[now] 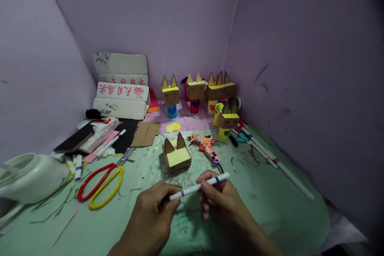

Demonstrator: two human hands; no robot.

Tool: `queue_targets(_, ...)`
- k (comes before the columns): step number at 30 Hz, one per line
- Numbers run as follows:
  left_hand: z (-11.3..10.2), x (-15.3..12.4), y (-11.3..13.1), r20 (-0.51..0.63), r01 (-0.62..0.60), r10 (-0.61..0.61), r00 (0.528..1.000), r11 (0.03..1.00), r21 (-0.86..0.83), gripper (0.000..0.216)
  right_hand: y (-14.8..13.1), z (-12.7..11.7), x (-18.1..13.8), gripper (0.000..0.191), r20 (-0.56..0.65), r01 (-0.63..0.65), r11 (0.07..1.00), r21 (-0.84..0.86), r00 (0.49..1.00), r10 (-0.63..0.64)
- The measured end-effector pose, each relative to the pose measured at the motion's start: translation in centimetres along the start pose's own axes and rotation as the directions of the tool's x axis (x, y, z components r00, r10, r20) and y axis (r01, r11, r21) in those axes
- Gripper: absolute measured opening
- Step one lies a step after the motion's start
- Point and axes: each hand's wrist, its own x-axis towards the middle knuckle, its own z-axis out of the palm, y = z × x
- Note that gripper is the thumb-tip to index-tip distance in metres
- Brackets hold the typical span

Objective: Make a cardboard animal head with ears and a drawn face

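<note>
Both hands hold a white marker pen (192, 189) with blue and purple bands, level above the green tabletop. My left hand (156, 212) pinches its left end between thumb and fingers. Closed around its right part is my right hand (217, 198), the thumb lying along the barrel. Just beyond the hands sits a cardboard box head (177, 158) with a yellow top and two pointed ears. Right of it lies a glue gun (210, 148) covered in a floral pattern, its cord running toward my right hand.
Scissors (103, 184) with red and yellow handles lie left, beside a white pitcher (33, 178). Several cardboard figures (171, 98) stand at the back. White marker pens (264, 154) lie right. A folded carton (121, 96) leans against the back wall; a cardboard piece (146, 134) lies before it.
</note>
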Motion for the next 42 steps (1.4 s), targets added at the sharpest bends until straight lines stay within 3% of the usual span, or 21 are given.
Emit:
queue_targets(2, 0.2, 0.0, 0.0, -0.026, -0.124, 0.125, 0.992, 0.992, 0.027, 0.018, 0.2, 0.2, -0.2, 0.04, 0.048, 0.004, 0.996, -0.084, 0.999, 0.0)
queue_targets(6, 0.6, 0.1, 0.2, -0.053, -0.359, 0.372, 0.927, 0.917, 0.173, 0.026, 0.5, 0.6, -0.6, 0.038, 0.019, 0.043, 0.993, -0.111, 0.999, -0.042)
queue_targets(11, 0.1, 0.0, 0.2, 0.039, -0.408, 0.409, 0.912, 0.891, 0.197, 0.028, -0.1, 0.2, -1.3, 0.031, 0.074, 0.067, 0.992, -0.106, 0.996, -0.059)
queue_targets(14, -1.5, -0.1, -1.4, 0.01, -0.325, 0.329, 0.944, 0.93, 0.17, 0.035, -1.8, -1.7, -1.4, 0.031, -0.066, 0.205, 0.978, -0.039, 0.976, -0.207)
queue_targets(16, -2.8, 0.1, -3.0, 0.002, -0.137, 0.14, 0.99, 0.969, 0.206, 0.039, -3.1, -3.1, -1.4, 0.031, -0.274, 0.324, 0.945, 0.029, 0.912, -0.305)
queue_targets(18, -4.0, 0.9, -4.5, -0.023, 0.04, -0.034, 0.999, 0.948, 0.316, 0.038, -4.1, -3.9, -1.3, 0.028, -0.256, 0.287, 0.958, 0.012, 0.927, -0.275)
queue_targets(20, -4.7, 2.3, -5.6, -0.041, 0.136, -0.132, 0.99, 0.893, 0.428, 0.033, -4.3, -3.6, -1.0, 0.029, -0.215, 0.247, 0.969, 0.033, 0.948, -0.234)
queue_targets(25, -5.1, 6.0, -7.3, -0.107, 0.242, -0.225, 0.968, 0.745, 0.622, 0.038, -3.5, -1.8, 0.0, 0.037, -0.251, 0.203, 0.975, 0.088, 0.952, -0.175)
queue_targets(29, -5.0, 6.9, -8.2, -0.142, 0.298, -0.277, 0.95, 0.676, 0.674, 0.042, -3.2, -1.8, 0.5, 0.04, -0.278, 0.168, 0.98, 0.108, 0.952, -0.132)
queue_targets(32, -4.8, 6.6, -8.4, -0.21, 0.28, -0.192, 0.959, 0.769, 0.575, 0.046, -3.1, -2.0, 0.7, 0.041, -0.29, 0.149, 0.981, 0.127, 0.951, -0.107)
queue_targets(34, -4.4, 6.3, -8.1, -0.2, 0.211, -0.147, 0.969, 0.914, 0.347, 0.053, -2.9, -2.1, 0.8, 0.041, -0.289, 0.15, 0.98, 0.132, 0.951, -0.106)
queue_targets(36, -3.8, 6.1, -7.3, -0.119, 0.159, -0.152, 0.981, 0.986, 0.049, 0.068, -2.9, -2.1, 1.0, 0.038, -0.291, 0.169, 0.978, 0.121, 0.948, -0.127)
queue_targets(39, -2.3, 5.9, -5.6, 0.02, 0.196, -0.196, 0.98, 0.961, -0.195, 0.093, -3.2, -2.2, 1.8, 0.039, -0.291, 0.239, 0.971, 0.005, 0.929, -0.227)
queue_targets(42, -0.6, 6.1, -4.4, 0.03, 0.253, -0.253, 0.967, 0.937, -0.241, 0.107, -3.6, -2.5, 3.1, 0.038, -0.125, 0.317, 0.904, -0.287, 0.923, -0.364)
